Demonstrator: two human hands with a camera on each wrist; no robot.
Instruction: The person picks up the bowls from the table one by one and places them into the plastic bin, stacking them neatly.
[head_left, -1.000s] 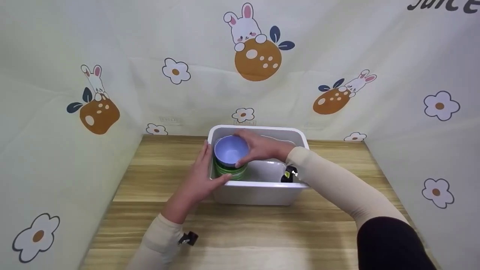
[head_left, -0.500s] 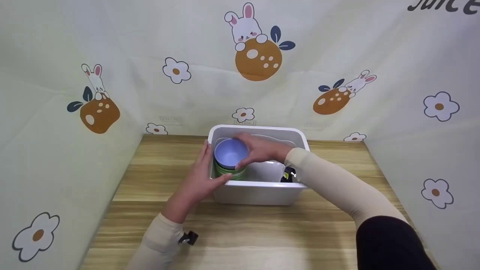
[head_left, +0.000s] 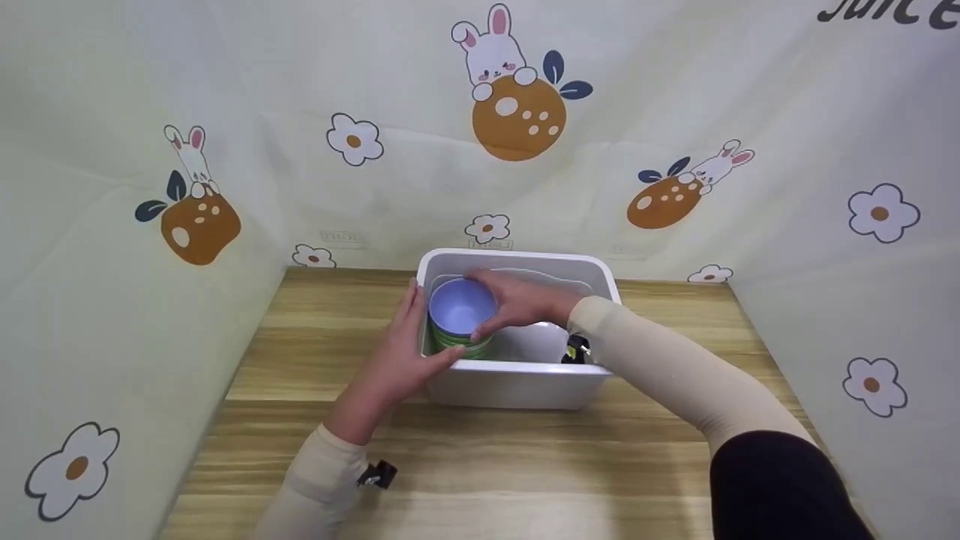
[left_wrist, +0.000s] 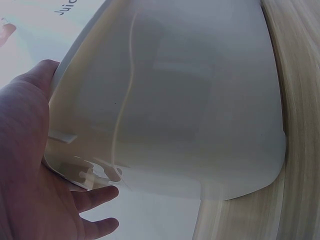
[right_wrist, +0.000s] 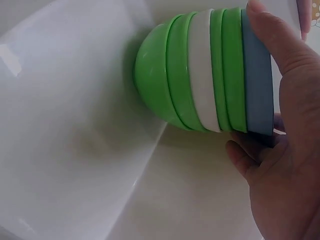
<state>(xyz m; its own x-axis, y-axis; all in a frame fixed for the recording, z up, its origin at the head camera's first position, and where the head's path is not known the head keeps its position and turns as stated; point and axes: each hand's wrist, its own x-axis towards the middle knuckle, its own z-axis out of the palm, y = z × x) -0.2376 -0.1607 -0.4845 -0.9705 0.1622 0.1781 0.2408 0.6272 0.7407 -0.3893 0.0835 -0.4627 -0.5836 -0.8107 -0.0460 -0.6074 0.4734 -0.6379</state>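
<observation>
A stack of bowls, several green (right_wrist: 150, 75) and one white (right_wrist: 201, 75), stands inside the left end of a white plastic bin (head_left: 517, 386). On top of the stack sits a blue bowl (head_left: 462, 307). My right hand (head_left: 517, 298) grips the blue bowl's right side, thumb toward the front and fingers behind. In the right wrist view the blue bowl lies against the green one below it. My left hand (head_left: 397, 358) holds the bin's left front corner, thumb over the front rim and fingers along the left side.
The bin stands on a wood-grain table (head_left: 525, 465) near the back wall, which is hung with a printed cloth (head_left: 405, 187). Cloth walls also bound the left and right sides. A small black clip (head_left: 377, 474) hangs at the left sleeve.
My right hand has lowered the blue bowl slightly onto the stack, and the dark gap beneath it has narrowed. My left hand has stayed on the bin's corner.
</observation>
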